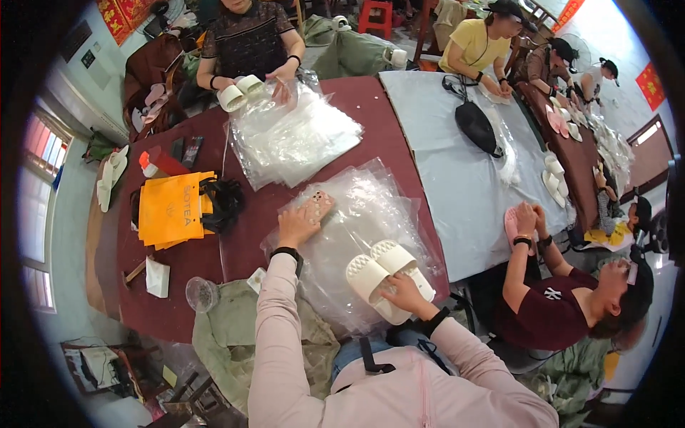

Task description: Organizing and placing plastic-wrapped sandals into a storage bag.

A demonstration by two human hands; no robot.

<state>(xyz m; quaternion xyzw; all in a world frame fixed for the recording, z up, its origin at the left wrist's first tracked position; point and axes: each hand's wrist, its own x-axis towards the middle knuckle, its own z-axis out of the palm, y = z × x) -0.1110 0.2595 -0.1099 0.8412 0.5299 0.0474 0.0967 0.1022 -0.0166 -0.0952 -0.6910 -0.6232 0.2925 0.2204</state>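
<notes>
My left hand [297, 227] is closed on the near end of a phone [321, 204] in a pink patterned case. The phone is over a pile of clear plastic bags [335, 246] on the dark red table. A pair of white slide slippers [369, 277] rests on the same pile, side by side, with quilted straps. My right hand [405, 294] grips the slippers near the foot openings, its fingertips partly hidden against them.
Orange bags [170, 210] and a black plastic bag [222, 203] lie at left, near a white box [158, 277] and a clear round tub [202, 294]. Across the table a person handles white slippers [241, 91] beside more clear bags [300, 132]. At right a co-worker holds a pink slipper [511, 227].
</notes>
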